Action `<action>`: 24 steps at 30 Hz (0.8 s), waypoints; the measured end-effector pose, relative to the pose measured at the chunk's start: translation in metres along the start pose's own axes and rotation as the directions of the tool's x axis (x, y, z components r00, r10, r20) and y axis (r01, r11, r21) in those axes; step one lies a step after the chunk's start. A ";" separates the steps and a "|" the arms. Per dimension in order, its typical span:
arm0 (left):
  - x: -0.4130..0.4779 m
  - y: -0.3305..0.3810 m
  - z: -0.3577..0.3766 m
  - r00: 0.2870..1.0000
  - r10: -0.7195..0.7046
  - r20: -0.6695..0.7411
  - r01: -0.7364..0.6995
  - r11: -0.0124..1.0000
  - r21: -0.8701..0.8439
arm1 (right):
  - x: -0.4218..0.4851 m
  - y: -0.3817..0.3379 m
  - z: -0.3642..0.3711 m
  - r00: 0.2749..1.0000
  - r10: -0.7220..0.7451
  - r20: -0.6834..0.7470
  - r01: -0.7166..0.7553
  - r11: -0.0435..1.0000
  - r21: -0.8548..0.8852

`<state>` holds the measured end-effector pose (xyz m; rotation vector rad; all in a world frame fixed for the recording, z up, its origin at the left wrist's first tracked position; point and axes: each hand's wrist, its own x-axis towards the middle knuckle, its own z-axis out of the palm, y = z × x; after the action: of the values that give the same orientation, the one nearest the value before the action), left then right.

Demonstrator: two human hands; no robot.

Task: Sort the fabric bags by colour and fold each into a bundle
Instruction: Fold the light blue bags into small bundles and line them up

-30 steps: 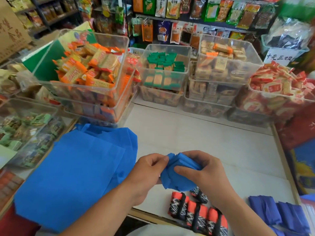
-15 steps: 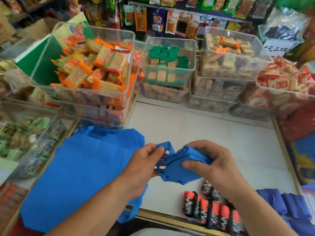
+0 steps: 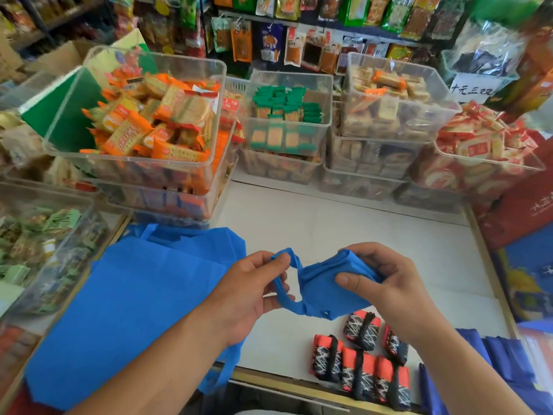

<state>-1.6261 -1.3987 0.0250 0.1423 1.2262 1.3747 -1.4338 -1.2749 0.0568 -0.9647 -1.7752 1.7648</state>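
Bright, even, diffuse light; shadows are faint. Wide-angle distortion bows the edges. Motion blur softens the corners, especially upper right.

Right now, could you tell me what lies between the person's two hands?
In the head view, a blue handle loop spans the gap, pinched by the left hand and joined to the folded blue bag the right hand grips.

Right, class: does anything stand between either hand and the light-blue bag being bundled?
Nothing visible does. The right hand grips the folded light-blue bag directly, and the left hand pinches its handle loop. The bag is held above the white tabletop.
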 end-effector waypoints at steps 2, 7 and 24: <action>-0.001 -0.006 0.007 1.000 -0.001 -0.004 0.000 0.999 -0.044 | -0.003 0.003 -0.007 1.000 0.007 -0.004 -0.007 1.000 -0.020; -0.001 -0.022 0.022 0.979 0.143 -0.148 -0.117 0.979 0.167 | -0.006 0.011 -0.021 1.000 0.014 0.003 -0.014 0.999 -0.030; 0.004 -0.023 0.038 0.997 -0.056 -0.047 0.047 0.984 -0.172 | -0.002 0.015 -0.055 0.996 -0.029 0.090 0.032 0.999 -0.031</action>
<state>-1.5855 -1.3811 0.0228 -0.0449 1.1411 1.4392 -1.3897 -1.2410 0.0468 -0.8791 -1.8693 1.7904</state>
